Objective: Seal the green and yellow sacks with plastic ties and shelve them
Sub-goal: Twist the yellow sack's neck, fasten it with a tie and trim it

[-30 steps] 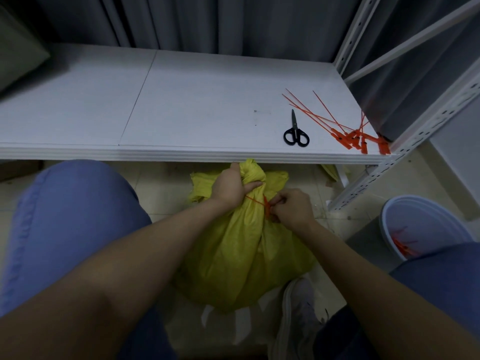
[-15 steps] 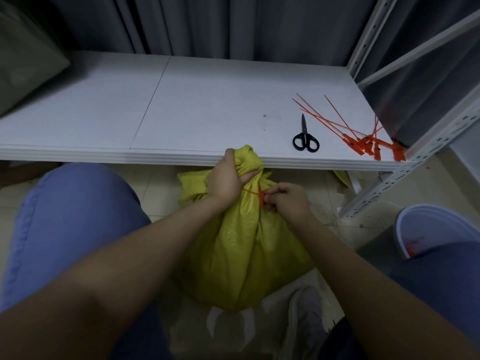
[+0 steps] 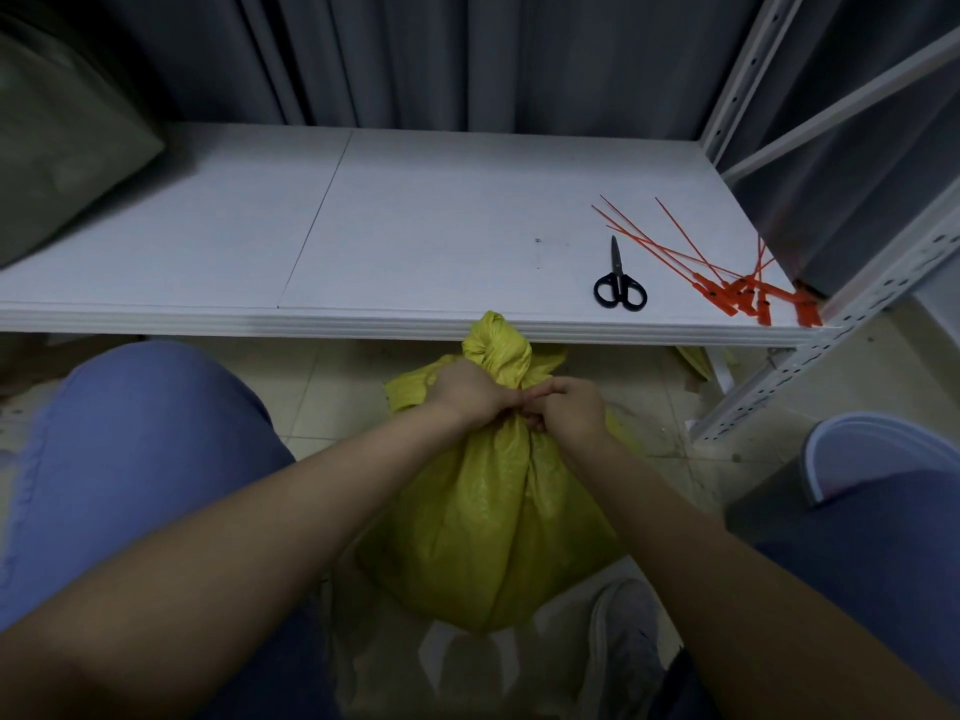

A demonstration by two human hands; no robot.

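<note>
Firstly, keep the yellow sack (image 3: pixel 493 522) upright on the floor between the knees, below the white shelf (image 3: pixel 415 226) edge. The left hand (image 3: pixel 467 394) grips the gathered neck. The right hand (image 3: pixel 574 410) pinches the same neck; any tie there is hidden. A tie probably holds best cinched directly under the bunched top.

Surroundings: grey curtain (image 3: pixel 467 54); green sack (image 3: pixel 62 163) at shelf left; bin (image 3: pixel 872 449); scissors (image 3: pixel 619 291); spare orange ties (image 3: pixel 727 288).

white shelf (image 3: pixel 415 226) holds scissors (image 3: pixel 620 288), orange ties (image 3: pixel 727 291), maybe a green sack (image 3: pixel 57 148).
</note>
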